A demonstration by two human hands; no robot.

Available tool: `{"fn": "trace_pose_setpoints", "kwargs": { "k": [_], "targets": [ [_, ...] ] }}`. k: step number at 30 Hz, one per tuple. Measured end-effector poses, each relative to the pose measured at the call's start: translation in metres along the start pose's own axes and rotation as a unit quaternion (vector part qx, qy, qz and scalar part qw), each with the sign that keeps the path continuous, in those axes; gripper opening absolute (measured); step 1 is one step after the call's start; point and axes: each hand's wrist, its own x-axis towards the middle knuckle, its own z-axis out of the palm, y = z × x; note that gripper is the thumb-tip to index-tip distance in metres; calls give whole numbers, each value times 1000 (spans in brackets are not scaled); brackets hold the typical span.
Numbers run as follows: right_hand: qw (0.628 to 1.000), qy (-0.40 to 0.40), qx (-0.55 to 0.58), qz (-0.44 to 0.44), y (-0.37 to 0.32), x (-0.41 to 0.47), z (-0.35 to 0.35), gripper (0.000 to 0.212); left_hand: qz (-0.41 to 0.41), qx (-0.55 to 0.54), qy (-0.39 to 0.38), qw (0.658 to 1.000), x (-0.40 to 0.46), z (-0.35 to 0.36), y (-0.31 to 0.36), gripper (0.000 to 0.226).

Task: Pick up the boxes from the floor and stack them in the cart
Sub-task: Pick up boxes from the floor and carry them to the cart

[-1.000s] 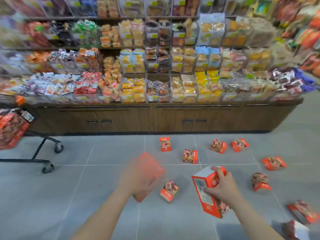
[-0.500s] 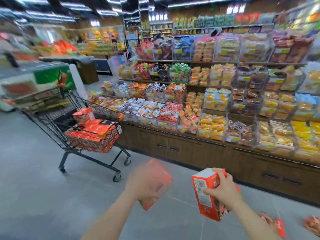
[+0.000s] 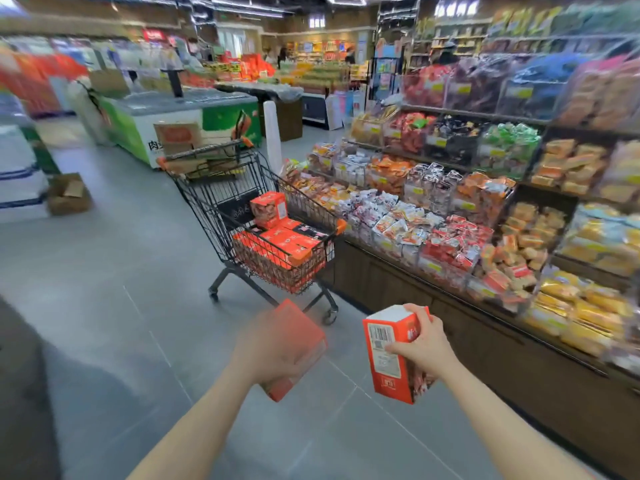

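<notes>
Boxes are the business here, and most of those in view already sit in the cart (image 3: 263, 216), a black wire trolley parked on the grey tiled floor (image 3: 104, 306) just beside the long snack shelf (image 3: 485, 220). Its basket carries a flat layer of orange boxes (image 3: 287, 244), with one more orange box (image 3: 269, 209) standing upright on top of them toward the back (so the stacking looks well under way, though the basket has room above). Beyond the cart stands a green and white freezer chest (image 3: 180, 126).

Nearer the camera, two boxes are in transit. The right hand (image 3: 420, 346) grips an orange and white box (image 3: 391, 355) held upright, fingers curled round its top and far side, barcode facing the viewer. The left hand (image 3: 273, 344) is blurred, yet it plainly wraps round a second orange box (image 3: 298, 344), tilted.

Both carried boxes are well apart from the cart and not yet over its rim. I judge that what remains is to close in and set these two onto the stack; whether more lie on the floor cannot be told from this view.
</notes>
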Motion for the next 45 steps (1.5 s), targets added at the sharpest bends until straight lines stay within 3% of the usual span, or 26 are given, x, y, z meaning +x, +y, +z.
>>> {"fn": "trace_pose_setpoints", "kwargs": {
  "k": [11, 21, 35, 45],
  "targets": [
    [993, -84, -7, -80, -77, 214, 29, 86, -83, -26, 47, 995, 150, -34, -46, 122],
    [984, -147, -28, -91, -130, 328, 103, 88, -148, -50, 42, 987, 234, -40, -132, 121],
    [995, -83, -32, -41, -238, 470, 208, 92, -53, -22, 1, 998, 442, -100, -296, 119],
    [993, -88, -69, 27, -245, 585, 235, 98, 29, 3, -17, 999, 612, -101, -314, 120]
  ]
}}
